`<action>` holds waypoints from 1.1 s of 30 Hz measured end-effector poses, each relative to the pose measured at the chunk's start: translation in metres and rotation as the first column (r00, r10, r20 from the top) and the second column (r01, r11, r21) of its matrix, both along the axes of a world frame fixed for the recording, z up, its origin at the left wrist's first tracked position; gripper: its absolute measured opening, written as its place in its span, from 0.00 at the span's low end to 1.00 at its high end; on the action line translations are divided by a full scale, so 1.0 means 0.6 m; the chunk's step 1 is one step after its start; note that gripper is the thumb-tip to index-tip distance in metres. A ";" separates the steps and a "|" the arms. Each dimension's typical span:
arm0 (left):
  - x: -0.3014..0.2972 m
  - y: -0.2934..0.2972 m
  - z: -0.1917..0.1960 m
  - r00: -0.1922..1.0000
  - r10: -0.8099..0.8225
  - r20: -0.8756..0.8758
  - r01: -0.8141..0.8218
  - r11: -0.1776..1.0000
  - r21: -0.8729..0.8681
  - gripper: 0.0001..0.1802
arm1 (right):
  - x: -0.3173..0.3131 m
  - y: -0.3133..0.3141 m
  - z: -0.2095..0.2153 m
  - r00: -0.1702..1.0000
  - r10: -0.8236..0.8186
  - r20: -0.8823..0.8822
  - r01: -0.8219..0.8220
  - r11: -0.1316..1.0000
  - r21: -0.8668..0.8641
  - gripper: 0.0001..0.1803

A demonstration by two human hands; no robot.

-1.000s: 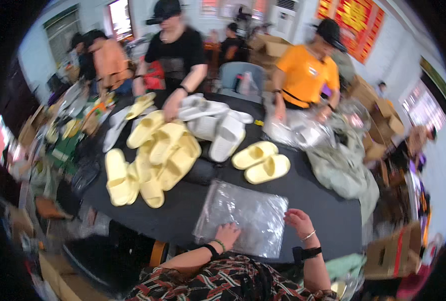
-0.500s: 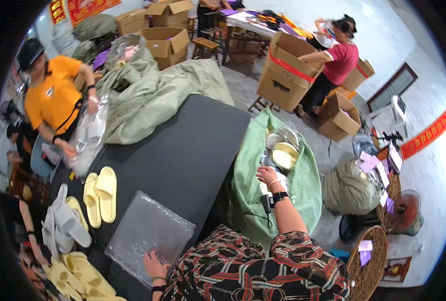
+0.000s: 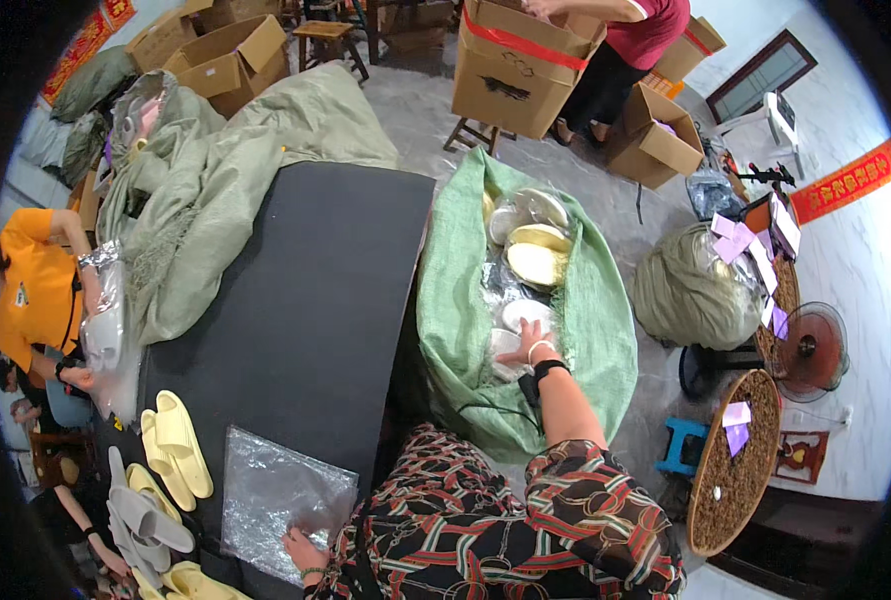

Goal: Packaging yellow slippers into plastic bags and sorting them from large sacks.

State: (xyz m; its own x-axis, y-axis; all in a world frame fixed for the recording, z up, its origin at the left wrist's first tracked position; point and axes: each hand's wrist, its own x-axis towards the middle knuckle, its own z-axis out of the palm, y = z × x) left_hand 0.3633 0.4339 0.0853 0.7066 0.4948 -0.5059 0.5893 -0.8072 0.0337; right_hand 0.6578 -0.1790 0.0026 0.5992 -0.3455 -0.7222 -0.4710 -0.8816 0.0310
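My right hand (image 3: 531, 345) reaches down into a green woven sack (image 3: 605, 370), fingers spread over white slippers (image 3: 510, 362) in clear plastic. Whether it grips them I cannot see. Farther up in the sack lie wrapped pale yellow slippers (image 3: 537, 265) and more white ones. My left hand (image 3: 305, 550) rests with fingers extended on the near edge of clear plastic bags (image 3: 280, 480), which lie flat on the black table (image 3: 305, 290). A pair of yellow slippers (image 3: 177, 450) stands left of the bags, with grey slippers (image 3: 145, 520) nearer me.
At the left, a person in orange (image 3: 40, 285) holds a bagged grey slipper (image 3: 105, 335). Greenish cloth sacks (image 3: 215, 190) cover the table's far left. A tall carton (image 3: 515, 75) stands beyond my sack. To the right are a stuffed sack (image 3: 695, 285), a fan (image 3: 808, 350) and a round woven tray (image 3: 730, 470).
The view has shifted downward and left. My right hand has gone lower into the sack, from above its contents onto the white slippers. My left hand stays at the clear bags.
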 end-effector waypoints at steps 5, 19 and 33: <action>0.010 0.008 -0.016 0.993 -0.027 -0.116 0.031 0.999 0.034 0.44 | -0.009 0.019 0.003 0.986 0.096 -0.137 -0.094 0.995 0.018 0.78; 0.009 0.003 -0.020 0.994 -0.069 -0.082 0.075 0.994 0.074 0.45 | -0.049 0.061 0.070 0.932 -0.090 0.350 0.069 0.995 0.071 0.37; 0.005 -0.041 0.095 0.999 0.038 -0.004 -0.038 0.999 -0.011 0.21 | -0.017 0.001 0.379 0.202 -0.536 0.820 -0.101 0.821 0.561 0.25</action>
State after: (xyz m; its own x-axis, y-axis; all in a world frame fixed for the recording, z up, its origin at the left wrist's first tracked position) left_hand 0.3664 0.4091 0.1422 0.6851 0.5158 -0.5145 0.6200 -0.7835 0.0401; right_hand 0.6478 -0.1784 0.2300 0.8595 -0.4633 0.2162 -0.0368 -0.4778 -0.8777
